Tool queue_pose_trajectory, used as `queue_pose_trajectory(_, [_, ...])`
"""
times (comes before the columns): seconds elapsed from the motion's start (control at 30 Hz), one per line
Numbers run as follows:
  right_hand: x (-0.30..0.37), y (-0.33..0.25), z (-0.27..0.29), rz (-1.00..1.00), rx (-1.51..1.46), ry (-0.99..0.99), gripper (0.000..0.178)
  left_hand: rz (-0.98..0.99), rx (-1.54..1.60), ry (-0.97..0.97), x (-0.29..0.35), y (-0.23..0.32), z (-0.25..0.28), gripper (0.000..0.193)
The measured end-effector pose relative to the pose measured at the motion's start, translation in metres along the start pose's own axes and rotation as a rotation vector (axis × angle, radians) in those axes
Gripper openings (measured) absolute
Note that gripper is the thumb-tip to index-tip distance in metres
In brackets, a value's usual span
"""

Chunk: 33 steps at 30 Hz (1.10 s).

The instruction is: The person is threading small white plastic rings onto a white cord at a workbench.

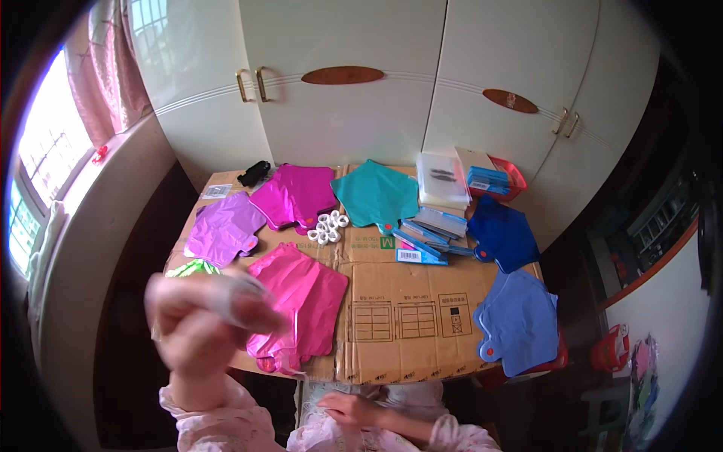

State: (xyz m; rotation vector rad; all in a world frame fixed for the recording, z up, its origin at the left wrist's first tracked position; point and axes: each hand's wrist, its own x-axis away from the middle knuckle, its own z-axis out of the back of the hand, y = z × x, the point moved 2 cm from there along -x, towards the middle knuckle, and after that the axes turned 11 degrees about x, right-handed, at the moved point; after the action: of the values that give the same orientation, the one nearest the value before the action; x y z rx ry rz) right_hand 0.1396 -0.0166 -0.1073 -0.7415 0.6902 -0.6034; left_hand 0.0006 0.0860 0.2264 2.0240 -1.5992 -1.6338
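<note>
My left hand (pixel 203 320), blurred by motion, is raised over the left front of a cardboard-covered table (pixel 422 275). Its fingers are curled around something whitish that is too smeared to make out. Beside and partly behind it lies a stack of flat, shiny pink foil balloons (pixel 305 301). My right hand (pixel 350 408) rests in my lap below the table's front edge, fingers lying loosely out and holding nothing. Several small white ring-shaped rolls (pixel 327 228) sit beyond the pink stack. A bright green bundle (pixel 194 267) shows partly behind my left hand.
More flat foil balloons lie around: lilac (pixel 222 226), magenta (pixel 294 196), teal (pixel 376 192), dark blue (pixel 506 235) and light blue (pixel 520 320). Blue packets (pixel 425 237), clear plastic sleeves (pixel 440 184), a red basket (pixel 516 179) and a black object (pixel 254 173) stand towards the back. White cupboards (pixel 339 120) rise behind.
</note>
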Motion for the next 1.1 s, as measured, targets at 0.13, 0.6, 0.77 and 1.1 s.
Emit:
queue_pose_trajectory(0.13, [-0.017, -0.057, 0.097, 0.07, -0.049, 0.283, 0.027, 0.45, 0.062, -0.02, 0.037, -0.034, 0.004, 0.02])
queue_pose_trajectory(0.6, [-0.061, -0.088, 0.169, -0.023, 0.281, 0.4, 0.009, 0.272, -0.847, -0.406, 0.099, -0.104, 0.049, 0.014])
queue_pose_trajectory(0.77, [-0.079, -0.048, 0.151, -0.146, 0.273, 0.371, 0.005, 0.641, 0.059, 0.073, 0.137, -0.11, 0.053, 0.012])
queue_pose_trajectory(1.1, [-0.069, -0.064, 0.134, 0.011, 0.256, 0.316, 0.005, 0.602, 0.101, 0.322, 0.144, -0.113, 0.046, 0.01])
